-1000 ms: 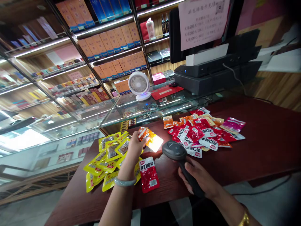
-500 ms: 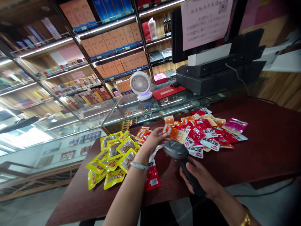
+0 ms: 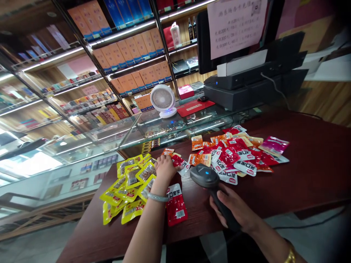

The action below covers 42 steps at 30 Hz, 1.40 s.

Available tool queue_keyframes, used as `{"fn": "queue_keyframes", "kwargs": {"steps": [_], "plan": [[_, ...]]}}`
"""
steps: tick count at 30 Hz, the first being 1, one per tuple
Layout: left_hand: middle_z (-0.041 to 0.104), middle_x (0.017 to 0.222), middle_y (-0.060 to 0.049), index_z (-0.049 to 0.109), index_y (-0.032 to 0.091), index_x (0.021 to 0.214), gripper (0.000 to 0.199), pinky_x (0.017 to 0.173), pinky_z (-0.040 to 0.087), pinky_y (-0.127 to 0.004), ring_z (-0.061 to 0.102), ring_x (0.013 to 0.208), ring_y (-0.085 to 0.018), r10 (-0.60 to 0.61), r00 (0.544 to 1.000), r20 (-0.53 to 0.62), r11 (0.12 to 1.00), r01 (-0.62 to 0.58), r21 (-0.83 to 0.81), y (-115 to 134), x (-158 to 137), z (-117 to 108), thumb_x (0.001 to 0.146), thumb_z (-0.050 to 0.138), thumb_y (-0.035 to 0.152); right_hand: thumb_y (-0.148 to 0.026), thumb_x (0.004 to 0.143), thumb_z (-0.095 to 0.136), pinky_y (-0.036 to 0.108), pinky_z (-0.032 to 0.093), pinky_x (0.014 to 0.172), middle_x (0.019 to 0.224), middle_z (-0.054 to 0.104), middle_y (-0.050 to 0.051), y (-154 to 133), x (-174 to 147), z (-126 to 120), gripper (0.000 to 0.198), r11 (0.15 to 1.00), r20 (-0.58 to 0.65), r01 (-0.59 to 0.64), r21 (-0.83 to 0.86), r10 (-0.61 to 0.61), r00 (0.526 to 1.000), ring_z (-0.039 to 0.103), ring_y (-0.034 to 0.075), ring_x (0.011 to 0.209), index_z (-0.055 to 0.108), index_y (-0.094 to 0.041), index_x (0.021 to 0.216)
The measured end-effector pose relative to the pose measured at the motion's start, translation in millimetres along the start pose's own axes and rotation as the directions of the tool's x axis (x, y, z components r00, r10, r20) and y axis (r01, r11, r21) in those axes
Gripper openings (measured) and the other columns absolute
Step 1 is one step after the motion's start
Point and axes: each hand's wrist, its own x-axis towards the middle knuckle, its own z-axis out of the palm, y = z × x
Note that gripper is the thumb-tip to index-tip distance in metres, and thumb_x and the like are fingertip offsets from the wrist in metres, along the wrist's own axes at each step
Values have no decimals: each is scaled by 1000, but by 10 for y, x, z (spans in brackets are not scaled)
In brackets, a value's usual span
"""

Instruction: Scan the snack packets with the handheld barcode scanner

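Note:
My right hand (image 3: 233, 206) is wrapped round the handle of a black barcode scanner (image 3: 205, 176), its head over the table and a small blue light on top. My left hand (image 3: 166, 167) is open, thumb apart from the bent fingers, over the right edge of a pile of yellow snack packets (image 3: 133, 174). Its fingertips are partly hidden among the packets. By its thumb lies a small red and white packet (image 3: 181, 163). An orange snack packet (image 3: 199, 159) lies at the left of the mixed pile. Below my left hand a larger red and white packet (image 3: 177, 206) lies flat.
A heap of red, white and orange packets (image 3: 233, 155) covers the table (image 3: 301, 171) at centre right, with a magenta packet (image 3: 275, 145). Behind stand a glass counter (image 3: 131, 128), a white fan (image 3: 163, 99), a monitor (image 3: 204, 44) and a black cash drawer (image 3: 233, 96).
My left hand has let go of the orange packet, now lying by the mixed pile, and moved left to the yellow packets. The scanner stays in my right hand, nearly still.

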Motion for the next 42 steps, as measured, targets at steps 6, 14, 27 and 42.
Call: {"fn": "queue_keyframes", "kwargs": {"steps": [6,14,27,42], "plan": [[54,129,-18,58,17,110,68,101,34,-46,43,125,-38,57,998,15,997,-57,-46,62,84,71,65,66,67,-56,87,62,14,37,33,62,55,-6,-14,4,12,53,1000,10,6,-6,-6,1000,46,5,34,47,-20,123],[65,71,-2,56,23,100,24,62,45,-30,65,65,-21,-26,999,40,738,46,-673,17,55,199,89,47,42,-57,85,63,14,38,33,63,55,-6,-10,-23,15,52,1000,19,6,-11,-6,1000,45,5,35,47,-19,117],[61,69,1,58,17,99,41,41,41,-20,54,46,-9,243,944,221,11,226,-974,302,-132,183,76,65,51,-58,82,66,13,39,34,65,56,-5,-20,-25,0,45,999,28,-6,-32,6,1000,47,4,37,48,-20,98],[70,113,-9,49,20,141,66,78,52,-30,66,89,-19,398,908,133,71,114,-991,349,-144,239,81,66,41,-60,81,66,14,39,33,63,55,-5,-16,-21,9,46,998,21,-6,-57,7,1000,47,4,36,49,-19,93]]}}
